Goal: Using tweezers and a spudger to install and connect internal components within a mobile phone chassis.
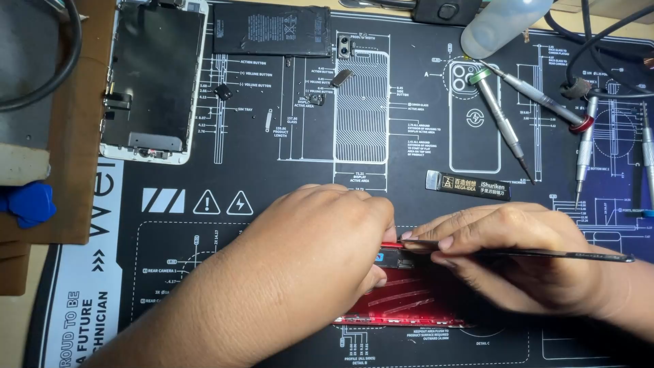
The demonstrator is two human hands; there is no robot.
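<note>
A red phone body [409,300] lies open on the black work mat [286,170], mostly hidden under my hands. My left hand [320,245] presses down on its left part, fingers curled over the top edge. My right hand [504,255] holds thin black tweezers [545,253] horizontally, tips pointing left into the phone's top end beside my left fingertips. What the tips touch is hidden.
A detached phone screen [153,75] lies face down at top left, a black battery [272,31] beside it. Small loose parts [340,76] sit mid-mat. Several screwdrivers [501,119] lie at right, a clear bottle [501,24] at top, a blue pick [27,203] at the left edge.
</note>
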